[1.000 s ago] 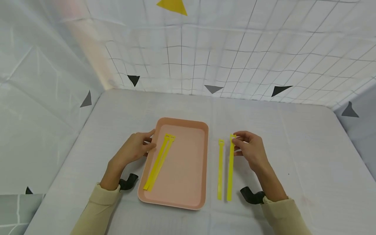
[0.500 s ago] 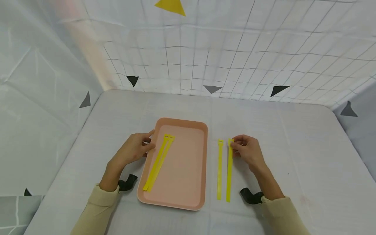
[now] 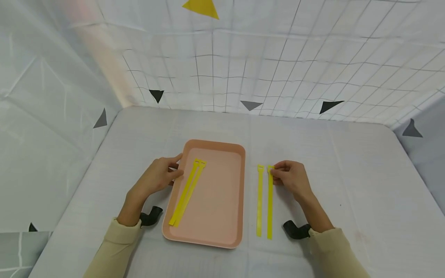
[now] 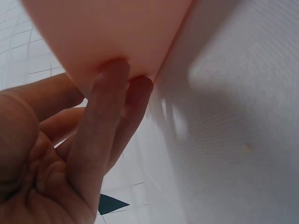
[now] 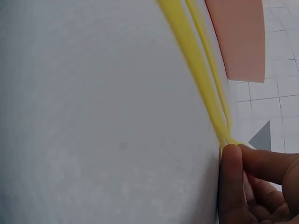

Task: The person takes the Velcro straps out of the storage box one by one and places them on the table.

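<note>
Head view: a white-covered table (image 3: 306, 143) fills most of my picture; both sleeves (image 3: 114, 247) are cut off at the lower edge.
Pink tray (image 3: 217, 193): sits left of centre on the table, unmoved over the last second. My left wrist view gives me only part of its outer side, none of its inside.
Left hand (image 3: 160, 173): part-curled, holding the tray's left rim, fingertips against the outer wall. One digit passes behind the edge in the wrist view, so I can't follow its tip there.
Right hand (image 3: 293, 177): nearly closed, pinching one yellow strap at its far end between thumb and finger; the other fingers are bunched and partly hidden.
Held strap (image 3: 270, 208): right of the tray. It has come left and nearer the person in the last second, and now runs close alongside its neighbour, far ends about level. I take that as lining-up, nearly settled.
Neighbouring strap (image 3: 259, 204): on the table between tray and held strap, unmoved.
Tray straps (image 3: 191, 192): two, slanted side by side inside the tray, unchanged.
Slotted end: the held strap's is mostly covered by fingertips; I can't tell whether it touches the table.
</note>
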Action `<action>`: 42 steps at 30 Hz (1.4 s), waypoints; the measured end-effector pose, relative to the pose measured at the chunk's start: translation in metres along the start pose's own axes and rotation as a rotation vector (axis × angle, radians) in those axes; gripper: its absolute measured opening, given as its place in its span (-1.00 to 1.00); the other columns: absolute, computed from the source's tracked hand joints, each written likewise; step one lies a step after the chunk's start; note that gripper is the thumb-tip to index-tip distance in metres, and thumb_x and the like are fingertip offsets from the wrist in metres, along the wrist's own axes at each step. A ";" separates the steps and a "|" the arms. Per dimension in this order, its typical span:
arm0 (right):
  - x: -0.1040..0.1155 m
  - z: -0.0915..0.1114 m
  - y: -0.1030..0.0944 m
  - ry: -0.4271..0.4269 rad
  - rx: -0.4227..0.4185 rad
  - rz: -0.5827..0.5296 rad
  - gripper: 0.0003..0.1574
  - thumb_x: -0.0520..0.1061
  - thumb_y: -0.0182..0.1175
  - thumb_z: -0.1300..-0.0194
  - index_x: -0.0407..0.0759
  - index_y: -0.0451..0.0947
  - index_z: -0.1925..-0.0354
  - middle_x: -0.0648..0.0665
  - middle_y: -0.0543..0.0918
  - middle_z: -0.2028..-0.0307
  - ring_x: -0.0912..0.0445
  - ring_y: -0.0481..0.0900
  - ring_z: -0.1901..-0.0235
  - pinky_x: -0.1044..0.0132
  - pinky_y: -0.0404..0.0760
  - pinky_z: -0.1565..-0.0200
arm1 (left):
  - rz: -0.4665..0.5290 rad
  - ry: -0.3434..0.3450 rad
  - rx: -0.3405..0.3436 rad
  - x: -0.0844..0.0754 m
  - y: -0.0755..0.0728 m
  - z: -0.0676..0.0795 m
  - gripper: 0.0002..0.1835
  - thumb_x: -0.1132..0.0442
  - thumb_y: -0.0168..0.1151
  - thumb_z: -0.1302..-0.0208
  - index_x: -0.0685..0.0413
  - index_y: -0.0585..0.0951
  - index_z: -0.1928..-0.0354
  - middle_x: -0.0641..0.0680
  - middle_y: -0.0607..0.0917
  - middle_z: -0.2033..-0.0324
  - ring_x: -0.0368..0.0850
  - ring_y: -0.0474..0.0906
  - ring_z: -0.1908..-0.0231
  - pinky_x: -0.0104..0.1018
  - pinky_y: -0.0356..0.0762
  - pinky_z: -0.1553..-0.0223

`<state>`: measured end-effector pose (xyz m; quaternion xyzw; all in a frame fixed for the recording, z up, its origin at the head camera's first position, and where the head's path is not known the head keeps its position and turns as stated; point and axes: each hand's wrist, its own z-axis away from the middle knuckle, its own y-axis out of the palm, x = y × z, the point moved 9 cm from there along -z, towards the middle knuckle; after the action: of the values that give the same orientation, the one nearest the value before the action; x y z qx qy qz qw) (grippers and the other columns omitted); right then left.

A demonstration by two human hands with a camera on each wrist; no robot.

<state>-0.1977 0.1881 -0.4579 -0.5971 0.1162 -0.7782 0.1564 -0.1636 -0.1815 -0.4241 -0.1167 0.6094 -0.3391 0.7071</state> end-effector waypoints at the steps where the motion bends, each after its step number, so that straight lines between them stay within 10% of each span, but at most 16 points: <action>1: -0.001 -0.001 0.000 0.002 -0.002 0.002 -0.71 -0.33 0.28 -0.30 -0.53 0.53 0.08 -0.31 0.64 0.30 0.12 0.66 0.50 0.31 0.70 0.38 | -0.001 -0.003 -0.001 0.000 0.000 0.000 -0.32 0.34 0.20 -0.40 0.24 0.19 -0.48 0.38 0.60 -0.07 0.01 0.70 0.20 -0.22 0.70 0.31; 42: -0.012 -0.002 -0.003 -0.004 0.008 -0.133 -0.60 -0.18 0.19 -0.43 -0.50 0.51 -0.05 -0.26 0.60 0.34 0.13 0.63 0.51 0.29 0.70 0.37 | -0.019 0.015 -0.001 -0.002 0.002 0.000 -0.31 0.32 0.22 -0.40 0.26 0.19 -0.48 0.39 0.60 -0.06 0.05 0.69 0.17 -0.19 0.70 0.28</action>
<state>-0.1973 0.1957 -0.4675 -0.6044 0.0730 -0.7861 0.1069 -0.1628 -0.1787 -0.4233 -0.1203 0.6137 -0.3464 0.6993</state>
